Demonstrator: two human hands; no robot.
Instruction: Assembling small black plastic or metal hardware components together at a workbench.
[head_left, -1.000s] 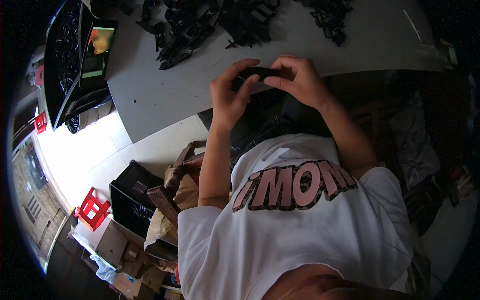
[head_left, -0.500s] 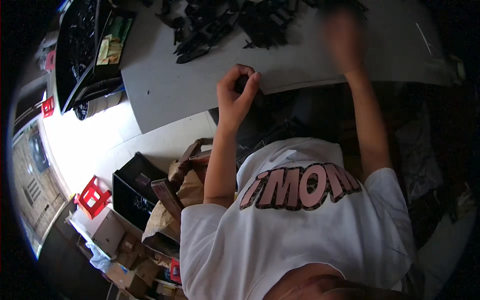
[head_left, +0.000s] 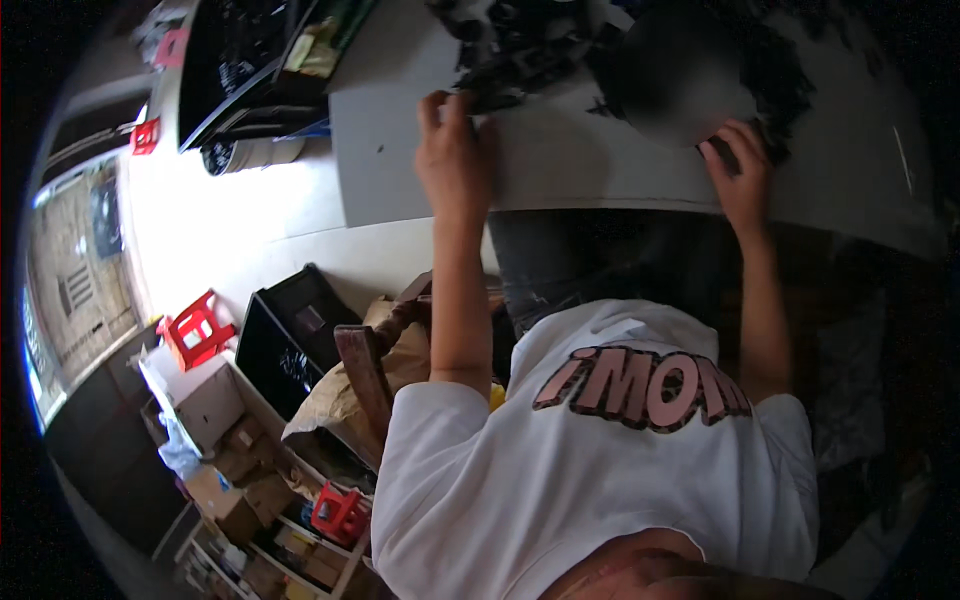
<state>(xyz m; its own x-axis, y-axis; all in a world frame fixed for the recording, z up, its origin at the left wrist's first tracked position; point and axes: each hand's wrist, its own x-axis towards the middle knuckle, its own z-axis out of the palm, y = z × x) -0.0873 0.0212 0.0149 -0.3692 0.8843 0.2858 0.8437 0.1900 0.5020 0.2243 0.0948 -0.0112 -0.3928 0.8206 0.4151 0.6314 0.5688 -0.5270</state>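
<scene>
On the grey table (head_left: 400, 170), my left hand (head_left: 452, 165) reaches to the near edge of a pile of black plastic parts (head_left: 530, 65). Its fingers are bent and apart, its thumb is smeared, and the palm is hidden, with no piece visible in it. Farther right, my right hand (head_left: 745, 185) curls thumb and fingers around a small dark piece (head_left: 724, 154), whose kind is unclear. Just beyond it lies a second heap of black parts (head_left: 785, 90). A round grey blur covers part of the table between the heaps.
Left of the table are a black crate (head_left: 235, 70) of dark pieces and a pale bucket (head_left: 265, 153). On the floor are another black crate (head_left: 290, 330), a red stool (head_left: 200, 328) and cardboard boxes (head_left: 215, 495). A wooden chair (head_left: 362, 375) stands beside my left arm.
My left hand has moved forward from the table's edge to the pile; the dark piece it held no longer shows. My right hand has come back toward the near edge. The view has shifted.
</scene>
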